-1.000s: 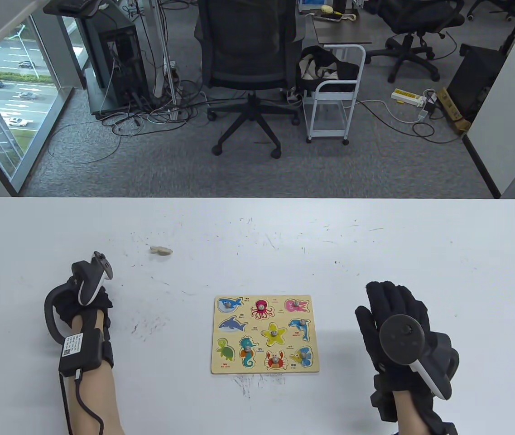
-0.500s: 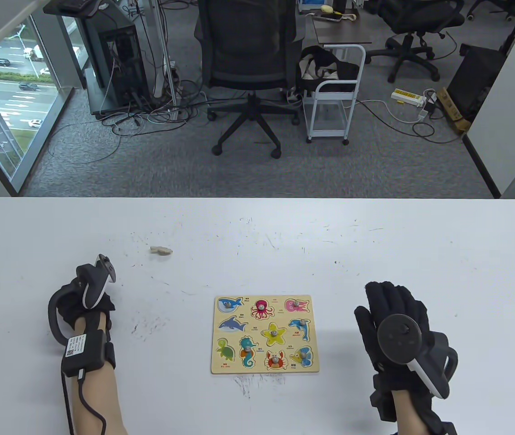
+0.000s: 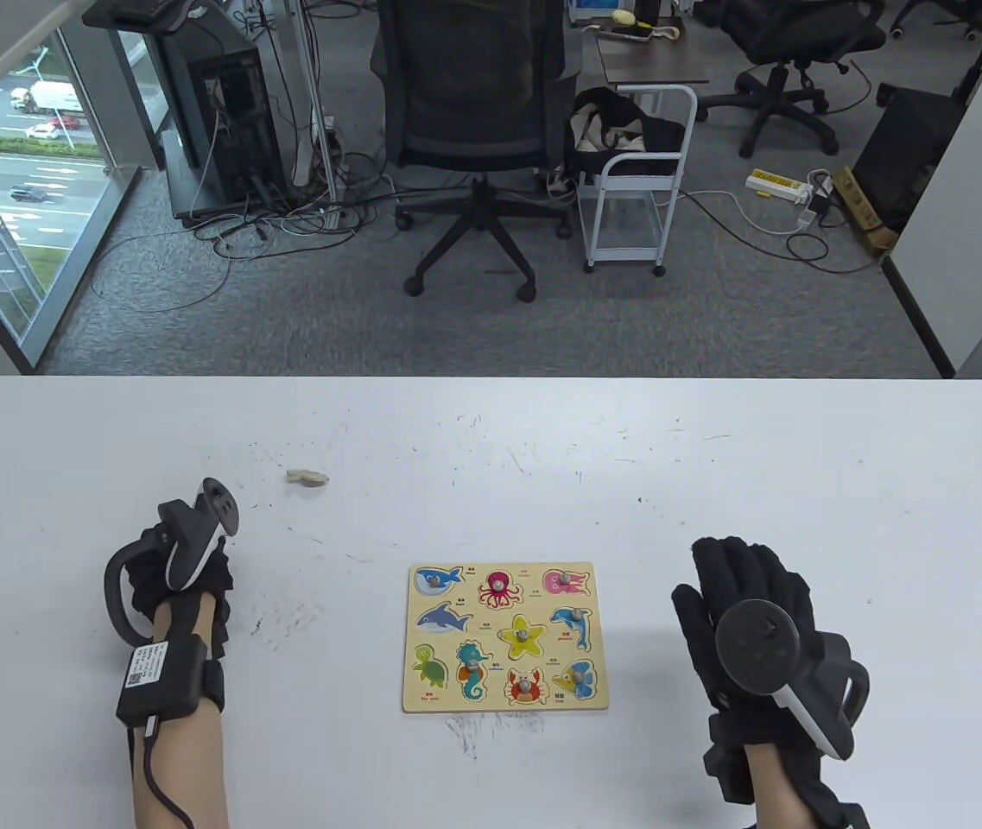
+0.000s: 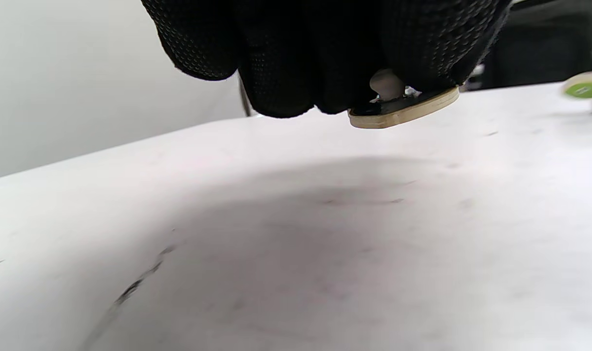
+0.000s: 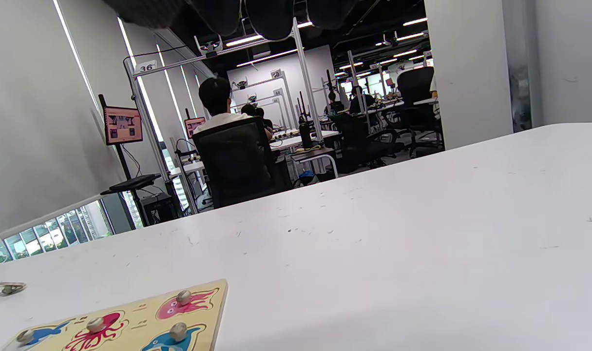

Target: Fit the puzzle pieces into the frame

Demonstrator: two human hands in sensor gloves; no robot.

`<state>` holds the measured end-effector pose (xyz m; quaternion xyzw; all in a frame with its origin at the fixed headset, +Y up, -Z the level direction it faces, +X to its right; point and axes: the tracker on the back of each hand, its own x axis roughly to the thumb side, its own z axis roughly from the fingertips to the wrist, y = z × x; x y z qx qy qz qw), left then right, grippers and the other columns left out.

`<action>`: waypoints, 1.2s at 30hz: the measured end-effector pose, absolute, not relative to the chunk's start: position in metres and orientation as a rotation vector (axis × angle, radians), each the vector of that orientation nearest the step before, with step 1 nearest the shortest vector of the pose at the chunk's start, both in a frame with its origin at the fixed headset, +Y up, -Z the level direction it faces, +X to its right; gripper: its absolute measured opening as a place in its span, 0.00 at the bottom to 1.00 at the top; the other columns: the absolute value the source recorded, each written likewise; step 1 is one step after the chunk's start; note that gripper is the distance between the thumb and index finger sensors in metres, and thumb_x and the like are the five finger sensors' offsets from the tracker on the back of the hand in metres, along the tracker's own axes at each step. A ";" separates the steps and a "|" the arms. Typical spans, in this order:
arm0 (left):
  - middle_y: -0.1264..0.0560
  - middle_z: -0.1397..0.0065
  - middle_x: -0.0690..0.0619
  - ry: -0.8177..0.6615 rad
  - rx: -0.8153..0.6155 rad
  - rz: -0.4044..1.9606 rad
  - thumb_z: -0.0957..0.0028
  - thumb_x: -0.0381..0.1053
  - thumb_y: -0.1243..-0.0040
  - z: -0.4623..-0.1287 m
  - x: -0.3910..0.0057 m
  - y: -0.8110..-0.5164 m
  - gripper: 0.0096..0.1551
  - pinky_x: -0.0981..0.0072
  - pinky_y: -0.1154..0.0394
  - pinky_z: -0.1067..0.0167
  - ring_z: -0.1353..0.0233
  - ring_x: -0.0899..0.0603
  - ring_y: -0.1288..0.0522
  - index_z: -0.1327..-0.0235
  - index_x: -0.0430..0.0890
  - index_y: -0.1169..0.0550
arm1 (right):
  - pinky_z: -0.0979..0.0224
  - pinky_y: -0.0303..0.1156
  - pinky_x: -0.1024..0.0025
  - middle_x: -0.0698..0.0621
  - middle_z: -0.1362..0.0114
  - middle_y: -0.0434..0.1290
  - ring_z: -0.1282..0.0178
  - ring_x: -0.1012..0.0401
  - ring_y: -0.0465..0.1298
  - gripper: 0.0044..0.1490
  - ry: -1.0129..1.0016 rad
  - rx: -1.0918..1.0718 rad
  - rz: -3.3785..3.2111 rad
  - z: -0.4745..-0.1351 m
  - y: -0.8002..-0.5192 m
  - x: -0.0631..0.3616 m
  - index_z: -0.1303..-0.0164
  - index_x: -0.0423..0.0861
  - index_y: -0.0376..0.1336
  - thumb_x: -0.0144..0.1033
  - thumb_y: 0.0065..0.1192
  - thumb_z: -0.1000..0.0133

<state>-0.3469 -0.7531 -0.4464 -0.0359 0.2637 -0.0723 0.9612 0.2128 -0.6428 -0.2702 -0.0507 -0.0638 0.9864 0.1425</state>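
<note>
The wooden puzzle frame [image 3: 592,637] lies flat at the table's near middle, with several sea-animal pieces seated in it. The shark [image 3: 443,618] and turtle [image 3: 432,667] spots show no knob. My left hand [image 3: 197,577] is left of the frame. In the left wrist view its fingers [image 4: 296,63] pinch a flat wooden puzzle piece [image 4: 408,109] by its knob, held a little above the table. My right hand [image 3: 745,596] rests flat and open, right of the frame, holding nothing. The frame's corner also shows in the right wrist view [image 5: 140,317].
A loose piece [image 3: 307,477] lies on the table beyond my left hand; it shows as a green shape in the left wrist view [image 4: 585,89] and small in the right wrist view [image 5: 6,288]. The white table [image 3: 715,466] has scuff marks.
My left hand has moved a little forward and to the right, toward the frame, still holding its piece. My right hand has barely shifted.
</note>
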 end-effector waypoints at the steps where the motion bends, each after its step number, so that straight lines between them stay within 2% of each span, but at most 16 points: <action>1: 0.17 0.35 0.66 0.506 -0.064 -0.143 0.51 0.64 0.33 -0.446 -0.339 -0.748 0.24 0.53 0.23 0.27 0.29 0.52 0.19 0.40 0.68 0.21 | 0.14 0.51 0.41 0.52 0.14 0.61 0.13 0.46 0.60 0.39 -0.183 -0.144 2.847 -0.270 -0.643 0.212 0.21 0.58 0.57 0.58 0.56 0.44; 9: 0.17 0.35 0.66 0.292 0.022 -0.114 0.51 0.63 0.33 -0.430 -0.282 -0.723 0.24 0.52 0.23 0.27 0.30 0.52 0.18 0.40 0.68 0.21 | 0.14 0.52 0.41 0.52 0.15 0.62 0.14 0.46 0.60 0.39 -0.214 -0.100 2.858 -0.266 -0.640 0.207 0.21 0.57 0.57 0.58 0.56 0.44; 15: 0.17 0.34 0.66 0.129 0.075 -0.097 0.51 0.63 0.32 -0.412 -0.224 -0.714 0.24 0.52 0.23 0.28 0.30 0.52 0.18 0.40 0.68 0.21 | 0.15 0.52 0.41 0.52 0.15 0.62 0.14 0.46 0.61 0.39 -0.233 -0.067 2.854 -0.263 -0.637 0.205 0.22 0.58 0.57 0.58 0.56 0.44; 25: 0.17 0.34 0.66 -0.091 0.126 -0.107 0.51 0.62 0.31 -0.380 -0.146 -0.711 0.25 0.52 0.23 0.27 0.29 0.52 0.18 0.39 0.68 0.21 | 0.15 0.53 0.41 0.52 0.15 0.63 0.14 0.46 0.61 0.38 -0.243 -0.039 2.856 -0.263 -0.637 0.203 0.22 0.58 0.58 0.58 0.56 0.43; 36: 0.17 0.34 0.66 -0.209 0.073 -0.223 0.52 0.62 0.31 -0.358 -0.105 -0.738 0.25 0.52 0.23 0.27 0.29 0.53 0.18 0.39 0.68 0.21 | 0.15 0.53 0.41 0.52 0.15 0.63 0.14 0.46 0.61 0.38 -0.225 -0.035 2.872 -0.264 -0.640 0.201 0.22 0.58 0.58 0.58 0.56 0.43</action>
